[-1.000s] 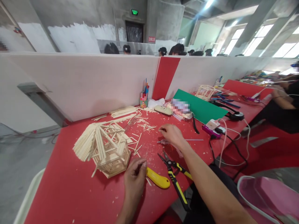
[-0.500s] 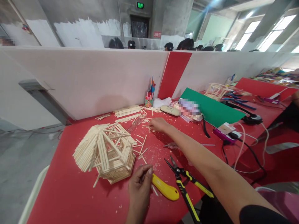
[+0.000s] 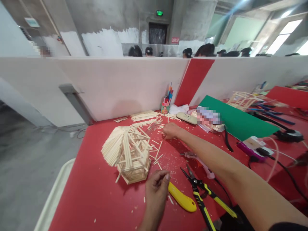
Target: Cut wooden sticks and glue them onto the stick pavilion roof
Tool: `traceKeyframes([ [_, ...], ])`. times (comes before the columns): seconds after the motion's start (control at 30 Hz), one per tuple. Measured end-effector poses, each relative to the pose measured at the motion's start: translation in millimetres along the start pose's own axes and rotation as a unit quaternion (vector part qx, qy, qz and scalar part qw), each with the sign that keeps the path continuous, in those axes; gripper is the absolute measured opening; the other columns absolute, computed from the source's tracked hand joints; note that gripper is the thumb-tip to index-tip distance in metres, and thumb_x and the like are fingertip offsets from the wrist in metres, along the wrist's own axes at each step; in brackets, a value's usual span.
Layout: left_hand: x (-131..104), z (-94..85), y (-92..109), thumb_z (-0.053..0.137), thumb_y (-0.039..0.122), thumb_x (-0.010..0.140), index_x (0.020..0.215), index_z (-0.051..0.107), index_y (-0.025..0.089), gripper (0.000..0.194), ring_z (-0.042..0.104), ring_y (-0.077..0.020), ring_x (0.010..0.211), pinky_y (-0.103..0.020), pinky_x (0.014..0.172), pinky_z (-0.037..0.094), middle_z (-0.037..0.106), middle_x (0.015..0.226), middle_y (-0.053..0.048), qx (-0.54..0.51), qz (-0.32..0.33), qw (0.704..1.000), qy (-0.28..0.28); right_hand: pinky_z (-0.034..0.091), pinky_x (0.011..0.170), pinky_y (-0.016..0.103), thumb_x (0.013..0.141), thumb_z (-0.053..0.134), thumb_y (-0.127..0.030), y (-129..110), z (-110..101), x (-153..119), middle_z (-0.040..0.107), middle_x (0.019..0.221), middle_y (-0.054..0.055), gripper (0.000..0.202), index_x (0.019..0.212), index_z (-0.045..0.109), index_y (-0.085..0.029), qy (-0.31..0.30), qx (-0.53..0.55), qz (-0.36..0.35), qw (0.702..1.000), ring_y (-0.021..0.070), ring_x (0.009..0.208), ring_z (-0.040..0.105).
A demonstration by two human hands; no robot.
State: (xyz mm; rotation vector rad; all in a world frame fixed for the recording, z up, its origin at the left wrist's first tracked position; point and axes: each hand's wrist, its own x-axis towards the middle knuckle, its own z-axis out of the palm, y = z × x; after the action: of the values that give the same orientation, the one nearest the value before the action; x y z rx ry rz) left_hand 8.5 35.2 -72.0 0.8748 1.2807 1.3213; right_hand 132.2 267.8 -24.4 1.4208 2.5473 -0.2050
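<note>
My left hand [image 3: 157, 189] is low in the middle with curled fingers and thumb against the index finger; anything in the pinch is hidden. Right beside it lies a yellow utility knife [image 3: 182, 198]. My right hand [image 3: 172, 131] reaches far across the table, its fingers bunched down among small stick scraps; what they grip, if anything, I cannot make out. To the left stands a small house-like model [image 3: 131, 154] of pale wooden sticks, its roof partly covered with close-set sticks. Loose short sticks [image 3: 157, 150] are scattered between the model and my right hand.
Black-and-yellow pliers [image 3: 196, 183] and a clear pink glue gun [image 3: 201, 163] lie near my right forearm. Long sticks [image 3: 144, 116] and a pen cup [image 3: 165, 107] are at the back by the partition [image 3: 115, 86]. A green board [image 3: 237, 118] and power strip [image 3: 252, 150] are right.
The view has swung left, so everything sits further right in the picture. My right hand stays by the scraps, and my left hand keeps its curled pose beside the knife.
</note>
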Motion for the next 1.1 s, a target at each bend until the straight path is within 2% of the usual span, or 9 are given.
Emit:
traceKeyframes([
  [0.07,-1.3,0.4,-1.0,0.071,0.041,0.069,0.074,0.074,0.015,0.026,0.05,-0.0109,0.051,-0.021,0.045,0.038,0.063,0.066,-0.003,0.005,0.025,1.0,-0.011,0.05,0.082,0.039,0.089,0.055,-0.035,-3.2,-4.8,-12.3,0.058,0.114,0.007,0.031,0.113,0.056,-0.017,0.031,0.039,0.007,0.999,0.0184,0.096,0.059],
  [0.2,-5.6,2.4,3.1,0.07,0.042,0.068,0.071,0.072,0.014,0.029,0.047,-0.0099,0.047,-0.021,0.044,0.036,0.062,0.06,-0.003,-0.012,0.028,0.999,-0.017,0.048,0.074,0.029,0.089,0.05,-0.03,-15.7,-21.4,-56.8,0.066,0.087,0.004,0.022,0.096,0.062,-0.013,0.108,0.144,-0.002,0.984,0.0146,0.081,0.06],
  [0.33,-14.5,5.4,18.9,0.072,0.048,0.064,0.068,0.068,0.013,0.035,0.042,-0.0066,0.038,-0.02,0.04,0.034,0.06,0.054,-0.001,-0.066,0.0,0.997,-0.04,0.046,0.062,0.022,0.092,0.037,-0.037,-44.4,-37.8,-121.6,0.067,0.078,0.002,0.036,0.09,0.065,-0.015,0.153,0.25,-0.036,0.955,0.0116,0.069,0.059],
  [0.5,-34.2,-0.5,54.5,0.07,0.05,0.067,0.081,0.068,0.014,0.038,0.039,-0.0036,0.033,-0.017,0.032,0.024,0.065,0.065,-0.002,-0.162,0.002,0.986,-0.049,0.045,0.059,0.022,0.082,0.055,-0.044,-91.2,-46.3,-179.2,0.065,0.071,0.001,0.03,0.084,0.067,-0.017,0.178,0.499,-0.088,0.844,0.0115,0.063,0.057],
  [0.67,-49.5,-23.7,73.7,0.073,0.042,0.069,0.071,0.066,0.013,0.03,0.039,-0.0028,0.034,-0.016,0.034,0.025,0.062,0.056,0.0,-0.138,0.042,0.989,-0.013,0.045,0.06,0.022,0.08,0.057,-0.039,-129.5,-38.5,-189.2,0.066,0.072,0.001,0.024,0.082,0.067,-0.017,0.209,0.539,-0.105,0.809,0.0122,0.066,0.058],
  [0.7,-50.9,-27.9,73.4,0.073,0.042,0.069,0.07,0.066,0.013,0.03,0.04,-0.0028,0.034,-0.016,0.034,0.025,0.061,0.055,0.0,-0.126,0.038,0.991,-0.007,0.046,0.06,0.021,0.082,0.055,-0.038,-133.1,-35.5,-186.9,0.067,0.072,0.001,0.025,0.083,0.067,-0.017,0.21,0.521,-0.098,0.822,0.0123,0.067,0.059],
  [0.83,-50.4,-31.7,63.6,0.072,0.043,0.069,0.073,0.066,0.014,0.03,0.04,-0.0028,0.034,-0.015,0.034,0.027,0.061,0.058,0.001,-0.081,0.02,0.997,-0.002,0.045,0.065,0.021,0.088,0.044,-0.032,-124.5,-21.4,-164.3,0.068,0.077,0.0,0.027,0.087,0.067,-0.017,0.187,0.347,0.004,0.919,0.012,0.073,0.06],
  [0.97,-38.7,-16.7,49.3,0.073,0.04,0.066,0.082,0.067,0.013,0.032,0.044,-0.0046,0.035,-0.017,0.035,0.032,0.062,0.059,0.002,-0.041,0.003,0.999,-0.019,0.048,0.072,0.028,0.088,0.05,-0.028,-94.3,-4.6,-129.9,0.067,0.082,0.005,0.021,0.082,0.066,-0.016,0.126,0.249,0.085,0.956,0.0152,0.078,0.061],
  [1.1,-21.7,-4.9,37.7,0.077,0.039,0.058,0.087,0.067,0.012,0.041,0.047,-0.007,0.037,-0.019,0.038,0.036,0.061,0.055,0.002,-0.027,-0.022,0.999,-0.001,0.051,0.078,0.036,0.09,0.054,-0.036,-73.6,8.0,-102.6,0.061,0.107,0.006,0.027,0.107,0.059,-0.017,0.047,0.181,0.112,0.976,0.0164,0.09,0.06],
])
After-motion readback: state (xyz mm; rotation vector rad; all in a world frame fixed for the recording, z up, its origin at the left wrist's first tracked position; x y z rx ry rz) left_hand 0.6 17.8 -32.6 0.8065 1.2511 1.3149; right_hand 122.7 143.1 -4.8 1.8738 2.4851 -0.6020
